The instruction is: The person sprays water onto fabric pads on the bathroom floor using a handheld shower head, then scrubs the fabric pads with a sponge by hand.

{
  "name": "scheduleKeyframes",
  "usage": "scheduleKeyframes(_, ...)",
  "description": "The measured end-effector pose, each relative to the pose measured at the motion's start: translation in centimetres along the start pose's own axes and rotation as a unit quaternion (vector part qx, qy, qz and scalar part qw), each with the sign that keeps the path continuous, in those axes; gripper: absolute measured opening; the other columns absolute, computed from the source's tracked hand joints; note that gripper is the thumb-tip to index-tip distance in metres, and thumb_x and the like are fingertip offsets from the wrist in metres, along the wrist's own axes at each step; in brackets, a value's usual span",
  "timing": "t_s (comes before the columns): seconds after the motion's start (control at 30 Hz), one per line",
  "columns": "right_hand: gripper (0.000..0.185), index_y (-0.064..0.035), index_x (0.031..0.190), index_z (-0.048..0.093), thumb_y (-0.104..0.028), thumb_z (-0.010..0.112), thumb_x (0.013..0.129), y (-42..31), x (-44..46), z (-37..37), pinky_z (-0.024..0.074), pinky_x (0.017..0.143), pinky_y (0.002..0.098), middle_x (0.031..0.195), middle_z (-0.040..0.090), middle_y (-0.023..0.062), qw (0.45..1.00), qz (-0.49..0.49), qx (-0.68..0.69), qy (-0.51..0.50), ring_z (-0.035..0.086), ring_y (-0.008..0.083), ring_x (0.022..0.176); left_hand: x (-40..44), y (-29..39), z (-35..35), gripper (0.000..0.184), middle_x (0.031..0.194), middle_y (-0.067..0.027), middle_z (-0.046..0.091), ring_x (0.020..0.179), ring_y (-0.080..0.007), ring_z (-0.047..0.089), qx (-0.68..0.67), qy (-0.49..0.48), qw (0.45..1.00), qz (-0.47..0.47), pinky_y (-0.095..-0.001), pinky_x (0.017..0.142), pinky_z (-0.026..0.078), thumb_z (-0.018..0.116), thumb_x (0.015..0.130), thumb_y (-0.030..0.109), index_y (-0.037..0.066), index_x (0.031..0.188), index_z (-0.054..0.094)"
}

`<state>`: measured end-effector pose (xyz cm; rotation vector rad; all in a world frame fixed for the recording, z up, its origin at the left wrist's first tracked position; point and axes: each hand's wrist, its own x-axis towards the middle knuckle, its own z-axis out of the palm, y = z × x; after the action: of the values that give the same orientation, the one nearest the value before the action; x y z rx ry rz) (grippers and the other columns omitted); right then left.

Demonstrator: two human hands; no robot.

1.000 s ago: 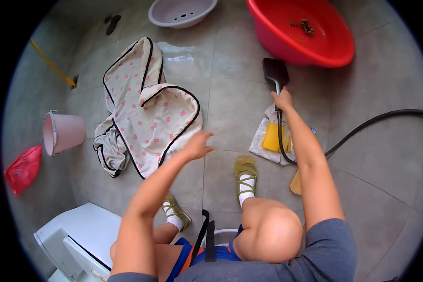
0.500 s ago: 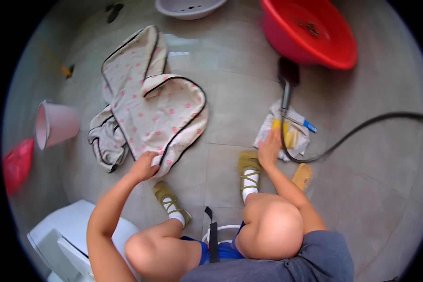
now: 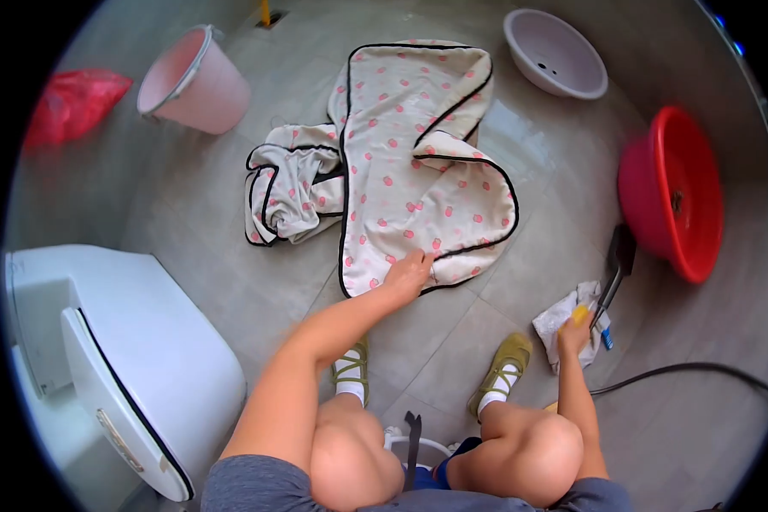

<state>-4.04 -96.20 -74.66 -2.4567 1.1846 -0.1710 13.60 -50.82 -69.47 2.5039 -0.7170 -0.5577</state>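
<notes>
A white fabric cover with pink prints and black piping [image 3: 392, 145] lies spread on the floor before me. My left hand [image 3: 408, 277] is at its near edge, fingers closed on the fabric by the black piping. Off to the right, my right hand [image 3: 575, 337] is closed around a yellow bar [image 3: 580, 314] that looks like soap. Beneath that hand lies a crumpled white cloth [image 3: 548, 326], partly covered. A blue-handled tool [image 3: 607, 338] rests beside it, its other end hidden. Close by is a black shower head [image 3: 621, 249] with a metal handle.
A red basin [image 3: 715, 222] stands tilted at the right, with a pale basin [image 3: 520, 43] farther back. A pink bucket [image 3: 218, 94] and red plastic bag [image 3: 72, 107] are at the left, above a white toilet [image 3: 188, 341]. A dark hose [image 3: 691, 367] crosses the right floor.
My view has swung left, so everything appears farther right. My right hand has lifted off the white cloth with the yellow bar. My left hand remains at the cover's near edge.
</notes>
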Motion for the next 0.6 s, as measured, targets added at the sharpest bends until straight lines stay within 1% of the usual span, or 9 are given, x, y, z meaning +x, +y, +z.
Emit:
scheduleKeyframes(0.1,0.077,-0.0139,0.154,0.020,-0.006,0.057,0.087,-8.6,0.0,-6.6,0.0408,0.100,0.0354,0.140,0.044,0.0142,0.913,0.213,0.327,-0.122,0.050,0.0268,0.119,-0.6,-1.1,2.2,0.041,0.092,-0.0135,0.058,0.086,-0.0321,0.061,-0.068,-0.026,0.992,0.098,-0.0429,0.074,0.051,0.055,0.082,0.005,0.009,0.123,0.058)
scheduleKeyframes(0.2,0.077,-0.0158,0.154,0.021,-0.002,0.055,0.086,-11.0,3.2,-8.8,0.0382,0.103,0.0387,0.143,0.041,0.0168,0.938,0.081,0.301,-0.150,0.047,0.0300,0.123,-2.8,-1.3,1.9,0.041,0.090,-0.0133,0.057,0.085,-0.0309,0.061,-0.074,-0.072,0.976,0.192,-0.0428,0.070,0.051,0.054,0.084,0.007,0.009,0.124,0.057)
scheduleKeyframes(0.23,0.078,-0.0223,0.152,0.027,0.002,0.054,0.083,-13.6,3.3,-9.8,0.0352,0.105,0.0430,0.145,0.037,0.0191,0.983,-0.164,0.011,-0.077,0.043,0.0336,0.126,-3.6,-0.9,1.3,0.043,0.096,-0.0119,0.058,0.094,-0.0281,0.060,-0.056,-0.125,0.974,0.179,-0.0419,0.078,0.049,0.062,0.082,0.014,0.009,0.124,0.057)
scheduleKeyframes(0.27,0.079,-0.0242,0.151,0.030,0.003,0.054,0.081,-16.3,3.1,-10.7,0.0343,0.105,0.0438,0.146,0.036,0.0199,0.951,-0.272,-0.141,-0.035,0.042,0.0349,0.126,-4.5,-1.0,1.2,0.045,0.099,-0.0114,0.058,0.097,-0.0272,0.058,-0.063,-0.106,0.975,0.186,-0.0422,0.082,0.047,0.064,0.081,0.017,0.010,0.125,0.057)
scheduleKeyframes(0.33,0.079,-0.0281,0.149,0.035,0.003,0.055,0.079,-20.0,2.9,-11.9,0.0324,0.106,0.0455,0.146,0.034,0.0216,0.787,-0.446,-0.423,0.050,0.039,0.0375,0.128,-6.2,-1.1,0.9,0.050,0.105,-0.0102,0.057,0.104,-0.0254,0.055,-0.074,-0.073,0.973,0.207,-0.0428,0.089,0.044,0.070,0.078,0.022,0.010,0.125,0.057)
scheduleKeyframes(0.37,0.076,-0.0308,0.145,0.041,0.001,0.057,0.078,-20.3,3.6,-11.9,0.0345,0.105,0.0444,0.144,0.036,0.0215,0.797,-0.421,-0.430,0.042,0.041,0.0358,0.127,-6.1,-1.1,-0.4,0.058,0.117,-0.0103,0.055,0.114,-0.0255,0.050,-0.124,-0.113,0.972,0.167,-0.0447,0.098,0.037,0.075,0.074,0.026,0.010,0.127,0.056)
scheduleKeyframes(0.43,0.074,-0.0259,0.146,0.040,-0.001,0.058,0.079,-20.6,6.6,-12.3,0.0355,0.104,0.0421,0.143,0.038,0.0202,0.953,-0.241,-0.168,-0.077,0.042,0.0334,0.127,-5.9,-2.4,-0.4,0.053,0.129,-0.0127,0.053,0.123,-0.0280,0.048,-0.023,0.030,0.990,0.134,-0.0470,0.106,0.033,0.068,0.082,0.032,0.009,0.128,0.057)
scheduleKeyframes(0.5,0.069,-0.0148,0.144,0.041,-0.001,0.061,0.079,-22.8,8.0,-11.8,0.0369,0.104,0.0386,0.136,0.046,0.0170,0.954,-0.046,0.244,-0.170,0.044,0.0301,0.125,-4.8,-4.1,-1.7,0.053,0.134,-0.0155,0.050,0.131,-0.0298,0.041,0.019,0.170,0.985,0.034,-0.0489,0.112,0.026,0.067,0.082,0.031,0.008,0.129,0.056)
scheduleKeyframes(0.6,0.066,-0.0096,0.142,0.043,0.000,0.061,0.079,-30.3,5.4,-9.4,0.0344,0.106,0.0397,0.130,0.050,0.0157,0.907,-0.395,0.048,-0.138,0.046,0.0310,0.123,-3.2,-6.9,-3.4,0.068,0.145,-0.0207,0.036,0.139,-0.0328,0.030,0.087,0.209,0.971,-0.074,-0.0468,0.117,0.021,0.066,0.082,0.028,-0.002,0.138,0.041)
